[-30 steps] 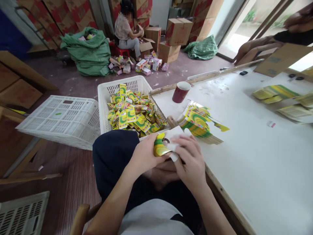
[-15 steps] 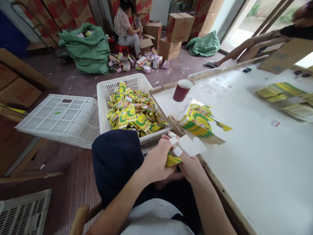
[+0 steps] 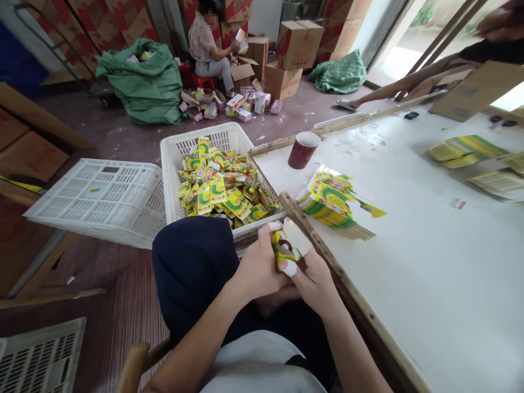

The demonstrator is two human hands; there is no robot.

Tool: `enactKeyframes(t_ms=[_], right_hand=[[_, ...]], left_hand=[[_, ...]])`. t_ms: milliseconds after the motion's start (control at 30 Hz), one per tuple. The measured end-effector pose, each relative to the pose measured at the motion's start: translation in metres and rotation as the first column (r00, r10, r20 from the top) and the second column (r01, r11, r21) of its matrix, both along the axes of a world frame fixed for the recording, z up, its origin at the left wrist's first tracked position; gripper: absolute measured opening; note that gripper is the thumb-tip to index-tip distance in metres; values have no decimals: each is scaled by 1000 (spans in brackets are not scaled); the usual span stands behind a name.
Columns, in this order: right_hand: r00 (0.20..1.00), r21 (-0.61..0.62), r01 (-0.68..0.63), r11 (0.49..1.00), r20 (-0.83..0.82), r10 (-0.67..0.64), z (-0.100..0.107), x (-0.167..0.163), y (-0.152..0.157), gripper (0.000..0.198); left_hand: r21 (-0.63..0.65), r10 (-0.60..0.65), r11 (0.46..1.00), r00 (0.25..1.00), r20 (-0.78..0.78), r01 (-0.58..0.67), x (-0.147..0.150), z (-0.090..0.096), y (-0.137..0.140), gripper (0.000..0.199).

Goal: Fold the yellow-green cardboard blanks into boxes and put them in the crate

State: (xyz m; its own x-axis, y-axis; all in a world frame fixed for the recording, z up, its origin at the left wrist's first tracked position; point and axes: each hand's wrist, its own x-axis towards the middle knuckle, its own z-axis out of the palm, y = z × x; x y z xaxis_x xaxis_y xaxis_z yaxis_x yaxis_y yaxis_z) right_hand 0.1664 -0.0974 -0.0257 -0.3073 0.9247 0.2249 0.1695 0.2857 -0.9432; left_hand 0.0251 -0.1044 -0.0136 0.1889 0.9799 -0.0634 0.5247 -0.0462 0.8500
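Between my two hands, above my lap, is a small yellow-green carton (image 3: 298, 240) with a plain white flap upright. Something dark and round with a pale centre shows at its opening; its kind is unclear. My left hand (image 3: 258, 268) wraps round the carton's left side. My right hand (image 3: 316, 279) grips it from the right, thumb across the near edge. White coverings sit on some fingertips. Close by on the table lies a fanned stack of flat printed cartons (image 3: 329, 199). A white plastic crate (image 3: 167, 180) beyond my knee holds many yellow-green packets (image 3: 219, 188).
A dark red mug (image 3: 302, 153) stands near the edge of the white table (image 3: 429, 284), which has a wooden rim (image 3: 368, 314). More flat cartons (image 3: 466, 150) lie at the right. An upturned crate (image 3: 98, 191) is on my left. Two other people sit farther off, among boxes and green sacks (image 3: 141, 82).
The white flap has swung from lying out over the right hand to standing more upright. The right thumb has shifted onto the carton's near edge, and its printed opening now faces me.
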Motion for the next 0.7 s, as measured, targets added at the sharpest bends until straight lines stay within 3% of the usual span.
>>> enactKeyframes(t_ms=[67, 233, 567, 700], right_hand=[[998, 98, -23, 995, 52, 18, 3, 0, 0, 47], [990, 250, -58, 966, 139, 23, 4, 1, 2, 39], [991, 254, -24, 967, 133, -10, 6, -1, 3, 32], [990, 252, 11, 968, 132, -46, 4, 1, 3, 32]], left_hand=[[-11, 37, 999, 999, 3, -37, 1, -3, 0, 78], [-25, 50, 998, 999, 16, -49, 2, -9, 0, 79], [-48, 104, 994, 962, 253, -95, -2, -17, -1, 77], [-30, 113, 994, 956, 269, -109, -2, -17, 0, 73]])
